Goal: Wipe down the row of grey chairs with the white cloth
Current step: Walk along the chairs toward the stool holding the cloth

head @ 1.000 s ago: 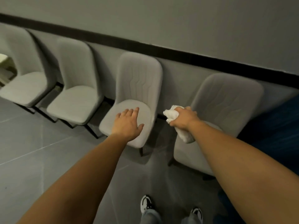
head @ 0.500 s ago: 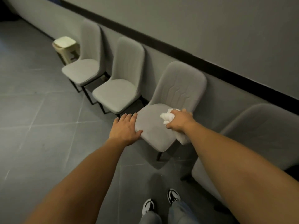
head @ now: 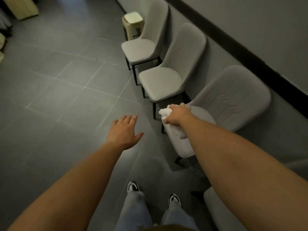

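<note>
Right of frame centre, the right hand (head: pixel 177 115) clenched the white cloth (head: pixel 166 112), judged soft, light and best gripped bunched, on the nearest grey chair (head: pixel 230 99); left hand (head: pixel 124 129) hovered released.

Both bare arms reach forward. The left hand (head: pixel 124 131) hovers palm down, fingers straight and close together, thumb spread, touching nothing. The right hand (head: pixel 177 116) is curled in a fist round a bunched white cloth (head: pixel 166 112), knuckles up, wrist straight.
</note>
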Demonstrator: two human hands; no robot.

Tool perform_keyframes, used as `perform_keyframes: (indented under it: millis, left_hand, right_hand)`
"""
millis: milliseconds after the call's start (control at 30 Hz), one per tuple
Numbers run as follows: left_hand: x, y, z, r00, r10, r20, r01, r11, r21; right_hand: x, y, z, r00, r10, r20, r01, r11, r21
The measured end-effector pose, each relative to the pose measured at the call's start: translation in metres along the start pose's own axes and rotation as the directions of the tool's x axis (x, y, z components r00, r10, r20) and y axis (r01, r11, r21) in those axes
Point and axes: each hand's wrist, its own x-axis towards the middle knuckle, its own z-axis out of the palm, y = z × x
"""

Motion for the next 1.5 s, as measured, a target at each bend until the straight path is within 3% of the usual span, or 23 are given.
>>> perform_keyframes:
  millis: [233,500,633,767,933,1100,1267,1500]
  left_hand:
    - [0.029,-0.061,0.009,0.995,-0.092,0.045,0.093,0.995,-0.020]
    - [0.129,-0.184,0.019,0.991,-0.108,0.083,0.111,0.993,-0.041]
    - [0.179,-0.248,0.015,0.994,-0.024,0.110,0.025,1.000,0.001]
    - [0.236,-0.306,0.006,0.984,-0.126,0.123,0.131,0.991,-0.031]
    - [0.296,-0.342,0.013,0.984,-0.092,0.151,0.098,0.995,-0.032]
    - [0.376,-0.381,0.011,0.983,-0.112,0.147,0.116,0.993,-0.024]
    - [0.472,-0.418,-0.009,0.965,-0.238,0.113,0.242,0.970,-0.026]
    - [0.566,-0.458,-0.030,0.970,-0.234,0.062,0.237,0.970,-0.059]
  right_hand:
    - [0.051,-0.075,0.008,0.993,-0.111,0.043,0.113,0.992,-0.056]
    - [0.124,-0.156,-0.015,0.999,0.008,0.042,-0.007,1.000,-0.019]
    - [0.160,-0.199,-0.033,0.997,0.070,0.029,-0.070,0.997,0.012]
    - [0.202,-0.231,-0.057,0.995,0.094,0.023,-0.093,0.995,-0.032]
    - [0.271,-0.259,-0.095,0.992,0.125,0.035,-0.123,0.991,-0.049]
    - [0.370,-0.297,-0.141,0.997,0.073,0.030,-0.072,0.997,-0.038]
    - [0.468,-0.337,-0.193,0.998,0.012,0.063,-0.006,0.995,-0.104]
    - [0.573,-0.428,-0.246,0.988,-0.095,0.118,0.112,0.983,-0.144]
